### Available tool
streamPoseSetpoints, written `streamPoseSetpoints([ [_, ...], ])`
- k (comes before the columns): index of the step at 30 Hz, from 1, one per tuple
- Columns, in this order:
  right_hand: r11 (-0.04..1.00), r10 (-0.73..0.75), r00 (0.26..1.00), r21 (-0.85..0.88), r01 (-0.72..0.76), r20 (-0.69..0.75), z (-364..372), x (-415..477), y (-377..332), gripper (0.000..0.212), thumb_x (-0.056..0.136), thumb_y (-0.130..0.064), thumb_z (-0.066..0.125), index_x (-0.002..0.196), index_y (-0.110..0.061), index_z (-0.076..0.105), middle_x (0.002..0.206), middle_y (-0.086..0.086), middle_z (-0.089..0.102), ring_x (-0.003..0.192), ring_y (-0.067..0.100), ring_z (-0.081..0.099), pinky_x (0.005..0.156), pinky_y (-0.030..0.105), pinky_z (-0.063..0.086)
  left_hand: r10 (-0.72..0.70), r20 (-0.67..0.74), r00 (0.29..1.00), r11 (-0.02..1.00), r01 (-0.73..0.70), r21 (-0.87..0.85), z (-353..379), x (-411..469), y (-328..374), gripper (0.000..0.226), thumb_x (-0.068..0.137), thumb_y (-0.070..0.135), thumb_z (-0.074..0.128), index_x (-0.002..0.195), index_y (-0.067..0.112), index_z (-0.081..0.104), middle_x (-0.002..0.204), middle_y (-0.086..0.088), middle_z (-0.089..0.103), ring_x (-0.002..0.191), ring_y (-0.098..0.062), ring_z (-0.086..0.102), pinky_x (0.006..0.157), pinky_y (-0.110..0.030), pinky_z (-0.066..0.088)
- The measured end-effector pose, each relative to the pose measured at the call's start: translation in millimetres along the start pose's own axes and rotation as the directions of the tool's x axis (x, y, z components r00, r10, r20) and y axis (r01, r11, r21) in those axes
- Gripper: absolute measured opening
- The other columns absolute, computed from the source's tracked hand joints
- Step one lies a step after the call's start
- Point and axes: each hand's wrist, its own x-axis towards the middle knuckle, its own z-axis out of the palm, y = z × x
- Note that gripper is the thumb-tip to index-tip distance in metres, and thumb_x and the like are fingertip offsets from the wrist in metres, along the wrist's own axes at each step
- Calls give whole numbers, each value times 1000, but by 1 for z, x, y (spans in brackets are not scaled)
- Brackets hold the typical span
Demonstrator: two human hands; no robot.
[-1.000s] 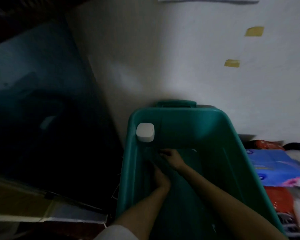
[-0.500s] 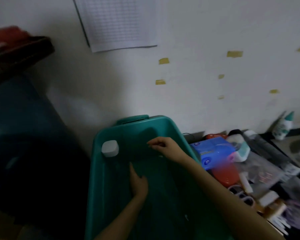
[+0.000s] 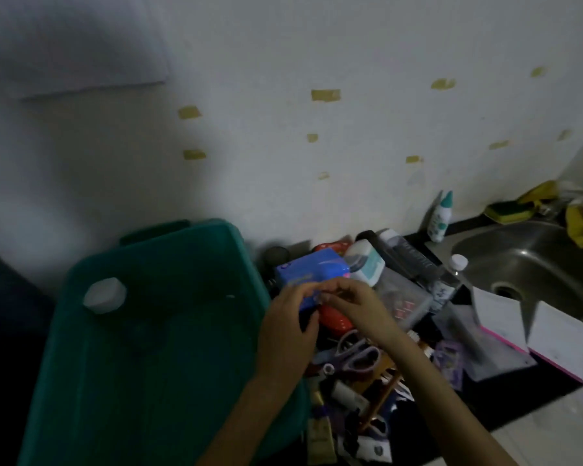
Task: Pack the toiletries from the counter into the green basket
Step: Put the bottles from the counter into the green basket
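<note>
Head view: the 2 hands meet over the counter [image 3: 505, 388], just right of the green basket [image 3: 148, 364]. The left hand [image 3: 286, 326] curls its fingers round the near left corner of a blue pack [image 3: 305, 269]. The right hand [image 3: 349, 304] pinches the pack's near edge with bent fingers, though blur hides the exact grip. The pack lies among the clutter by the basket's right rim, above a red case [image 3: 332, 319]. A white lump [image 3: 104, 295] sits on the basket's left rim.
</note>
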Motion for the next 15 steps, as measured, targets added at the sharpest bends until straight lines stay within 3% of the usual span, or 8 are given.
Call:
streamPoseSetpoints([
  [4,994,95,995,50,-93,-37,-45,-26,27,18,90,0,58,102,-9,68,98,4,71,92,13,67,83,22,53,-144,300,943,971,75,228,48,-6,13,35,89,26,62,123,29,55,119,5,58,107,-17,56,87,-34,49],
  [9,985,174,981,11,-173,-89,-85,-57,70,16,89,-6,63,102,-12,70,98,1,71,94,15,67,85,25,53,-194,323,926,934,73,350,98,-26,27,31,89,26,60,120,28,56,118,4,53,110,-17,50,86,-34,47],
  [12,966,219,973,-121,-227,-77,-104,-72,96,19,88,-14,65,107,-15,69,99,-1,72,95,12,67,87,30,52,-255,316,914,920,129,371,121,-36,30,28,91,31,56,119,27,56,117,3,52,110,-18,49,83,-32,44],
  [15,916,211,977,-346,-206,-22,-119,-80,114,23,88,-20,65,110,-25,66,100,-12,67,93,2,63,80,18,50,-286,318,904,913,156,377,142,-38,34,29,93,36,56,119,24,57,118,2,53,110,-18,50,84,-32,45],
])
